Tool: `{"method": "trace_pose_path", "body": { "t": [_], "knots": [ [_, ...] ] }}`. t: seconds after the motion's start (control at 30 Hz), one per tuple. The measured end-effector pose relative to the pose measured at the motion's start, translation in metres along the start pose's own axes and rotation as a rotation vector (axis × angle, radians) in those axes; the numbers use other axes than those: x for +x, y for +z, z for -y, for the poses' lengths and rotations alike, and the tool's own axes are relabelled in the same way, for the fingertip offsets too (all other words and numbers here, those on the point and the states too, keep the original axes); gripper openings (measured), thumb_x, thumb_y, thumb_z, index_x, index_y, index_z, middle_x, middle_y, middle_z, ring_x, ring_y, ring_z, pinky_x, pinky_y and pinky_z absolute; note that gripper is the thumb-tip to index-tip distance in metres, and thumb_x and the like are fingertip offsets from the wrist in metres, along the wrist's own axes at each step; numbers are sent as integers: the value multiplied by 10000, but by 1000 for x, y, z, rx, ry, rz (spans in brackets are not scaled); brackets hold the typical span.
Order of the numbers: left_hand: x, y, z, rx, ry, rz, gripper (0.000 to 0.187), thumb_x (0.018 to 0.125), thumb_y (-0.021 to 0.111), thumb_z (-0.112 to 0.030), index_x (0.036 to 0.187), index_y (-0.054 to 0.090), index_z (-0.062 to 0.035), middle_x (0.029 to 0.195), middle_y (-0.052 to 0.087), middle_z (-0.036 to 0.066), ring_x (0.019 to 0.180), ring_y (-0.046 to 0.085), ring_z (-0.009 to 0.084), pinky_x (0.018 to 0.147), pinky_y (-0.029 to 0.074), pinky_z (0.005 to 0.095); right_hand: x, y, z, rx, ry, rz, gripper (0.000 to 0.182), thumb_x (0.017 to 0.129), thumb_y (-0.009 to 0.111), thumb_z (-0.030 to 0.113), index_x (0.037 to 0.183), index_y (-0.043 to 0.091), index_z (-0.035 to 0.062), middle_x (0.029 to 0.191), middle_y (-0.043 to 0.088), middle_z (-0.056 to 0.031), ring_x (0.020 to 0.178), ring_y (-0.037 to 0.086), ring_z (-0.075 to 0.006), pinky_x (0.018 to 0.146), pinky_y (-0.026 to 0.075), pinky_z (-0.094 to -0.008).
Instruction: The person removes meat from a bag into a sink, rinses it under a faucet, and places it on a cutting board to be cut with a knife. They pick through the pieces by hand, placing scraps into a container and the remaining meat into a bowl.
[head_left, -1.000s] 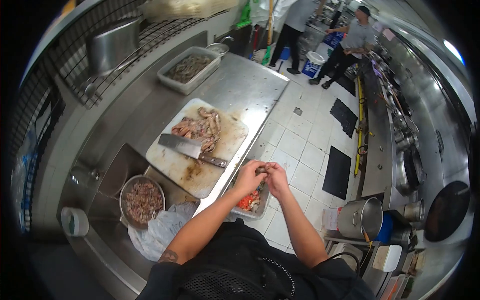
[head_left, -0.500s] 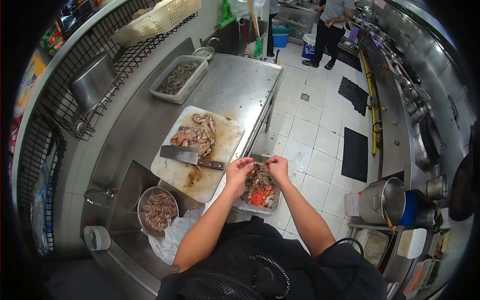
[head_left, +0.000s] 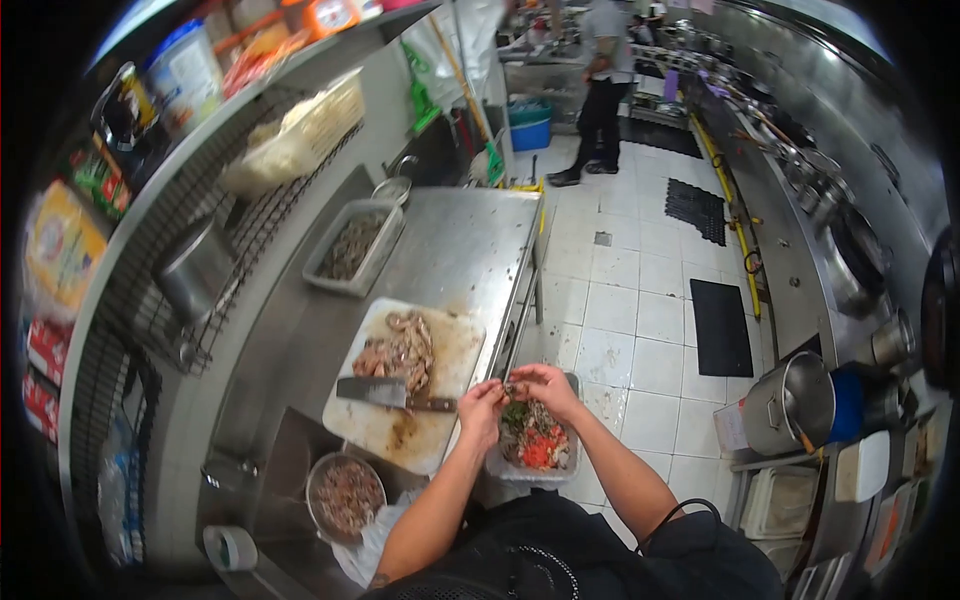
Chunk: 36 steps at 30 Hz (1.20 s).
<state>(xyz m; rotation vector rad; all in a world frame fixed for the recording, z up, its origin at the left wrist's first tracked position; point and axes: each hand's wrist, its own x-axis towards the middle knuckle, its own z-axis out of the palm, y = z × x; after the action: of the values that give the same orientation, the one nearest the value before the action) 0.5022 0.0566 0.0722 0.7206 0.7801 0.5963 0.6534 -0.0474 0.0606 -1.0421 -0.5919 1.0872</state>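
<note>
Along the left of a tiled floor point(head_left: 625, 320) runs a long steel table point(head_left: 475, 240), with a sink point(head_left: 288, 455) set in its near part. A person point(head_left: 602, 110) stands at the far end of the floor, well apart from the work. On the table lies a white cutting board point(head_left: 462, 345), stained brown in places, and beyond it stands a tray point(head_left: 340, 284) of greyish food. A tub point(head_left: 530, 474) sits beside the near end of the table, just below the hands, with red, green and pale chopped food point(head_left: 543, 445) inside; what supports it is hidden. In the sink is a round bowl point(head_left: 313, 502) of chopped meat, with a pale plastic bag point(head_left: 362, 548) beside it. A heap of pinkish meat point(head_left: 400, 350) rests on the board, and a wide knife point(head_left: 372, 391) lies just below it, handle towards the left hand point(head_left: 482, 408). That hand and the right hand point(head_left: 543, 390) meet above the tub, fingers bent and tips nearly together. Between them shows a small dark piece point(head_left: 509, 390); which fingers grip it, I cannot tell.
</note>
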Motion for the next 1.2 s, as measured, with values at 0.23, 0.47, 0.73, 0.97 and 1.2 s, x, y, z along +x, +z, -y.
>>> {"method": "trace_pose_path", "body": {
  "t": [0.23, 0.47, 0.73, 0.97, 1.2],
  "knots": [
    [7, 27, 24, 305, 151, 20, 181, 959, 656, 49, 1140, 653, 37, 994, 703, 90, 853, 679, 170, 750, 569, 288, -14, -17, 3, -200, -82, -102, 192, 912, 698, -66, 1103, 711, -44, 1004, 748, -79, 906, 710, -145, 810, 577, -284],
    [-1, 44, 25, 950, 579, 60, 93, 902, 667, -4, 974, 720, 21, 880, 734, 198, 830, 733, 307, 774, 564, 402, -32, -15, 34, -718, -203, -303, 142, 794, 751, 44, 924, 747, -12, 920, 742, -82, 846, 703, -159, 770, 562, -296],
    [7, 28, 20, 1455, 375, 104, 374, 853, 710, -56, 1224, 731, -17, 1160, 735, 240, 1087, 713, 394, 956, 562, 438, -14, -27, 23, -709, -275, -471, 168, 777, 715, 27, 934, 764, -10, 938, 733, -131, 854, 728, -235, 801, 581, -337],
    [5, 32, 6, 1170, 425, 58, 358, 905, 708, -49, 1259, 716, 4, 1076, 790, 161, 968, 763, 247, 866, 576, 350, -16, -19, 8, -664, -213, -495, 183, 789, 677, -39, 951, 758, -11, 974, 710, -117, 883, 715, -227, 836, 575, -330],
    [7, 33, 15, 570, 203, 185, 287, 987, 708, -60, 1256, 690, 37, 1115, 749, 93, 970, 697, 165, 823, 576, 319, -18, 0, 18, -477, -184, -330, 258, 883, 644, -90, 1133, 675, -33, 1015, 722, -69, 943, 685, -133, 852, 559, -290]
  ]
}}
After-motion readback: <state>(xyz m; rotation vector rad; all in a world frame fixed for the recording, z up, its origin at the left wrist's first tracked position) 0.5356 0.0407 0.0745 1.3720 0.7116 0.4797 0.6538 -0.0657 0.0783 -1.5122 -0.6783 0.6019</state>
